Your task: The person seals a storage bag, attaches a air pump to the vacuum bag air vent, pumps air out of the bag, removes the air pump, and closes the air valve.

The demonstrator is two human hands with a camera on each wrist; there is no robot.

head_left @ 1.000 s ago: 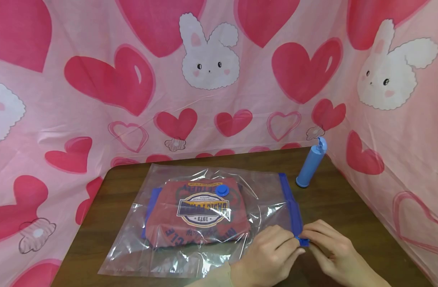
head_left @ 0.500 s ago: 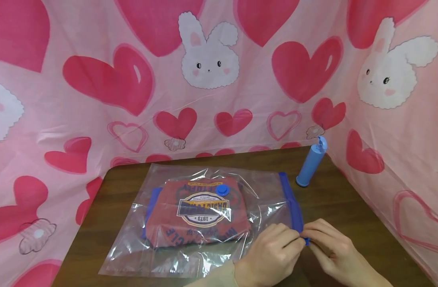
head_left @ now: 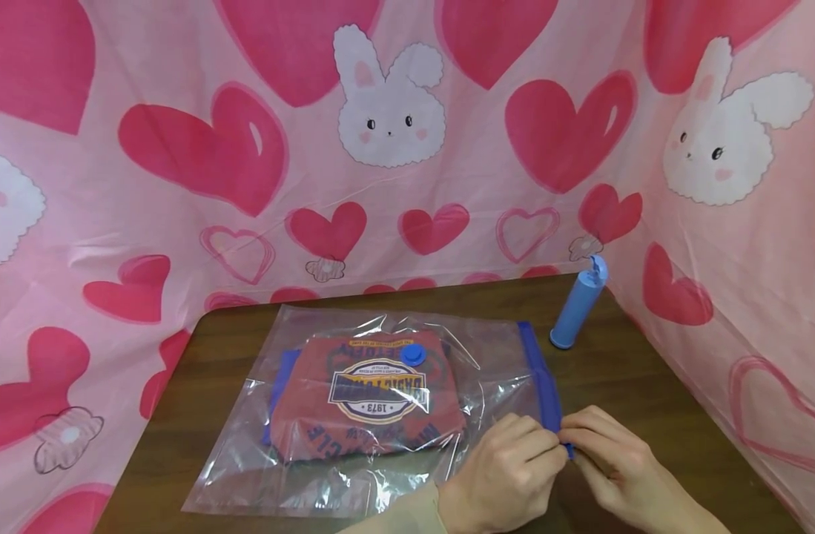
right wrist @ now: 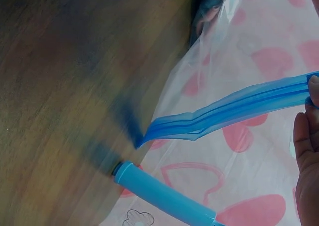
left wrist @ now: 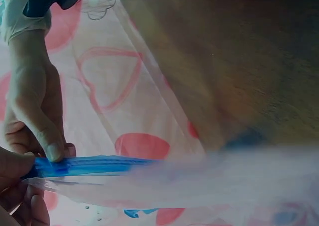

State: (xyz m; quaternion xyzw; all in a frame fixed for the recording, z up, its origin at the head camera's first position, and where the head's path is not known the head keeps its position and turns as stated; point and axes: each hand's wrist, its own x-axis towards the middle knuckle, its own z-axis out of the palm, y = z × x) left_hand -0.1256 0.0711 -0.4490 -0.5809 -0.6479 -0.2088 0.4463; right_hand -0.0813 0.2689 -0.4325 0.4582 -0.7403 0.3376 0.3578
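Observation:
A clear vacuum storage bag (head_left: 300, 493) lies flat on the table with folded red printed clothing (head_left: 380, 445) inside. It has a round blue valve (head_left: 414, 355) on top and a blue zip strip (head_left: 549, 400) along its right edge. At that strip's near end, my left hand (head_left: 503, 471) pinches the zip with curled fingers. Right beside it, my right hand (head_left: 614, 460) grips the very corner between thumb and fingers. In the left wrist view both hands meet on the zip strip (left wrist: 89, 165). Whether a slider sits under the fingers is hidden.
A light blue hand pump (head_left: 577, 308) stands upright on the brown wooden table (head_left: 654, 386), past the bag's far right corner. A pink curtain (head_left: 474, 170) with hearts and rabbits walls in the back and sides.
My left hand has shifted slightly right, toward the right hand, covering most of the blue end piece that showed between them. The right hand, bag and pump stay put.

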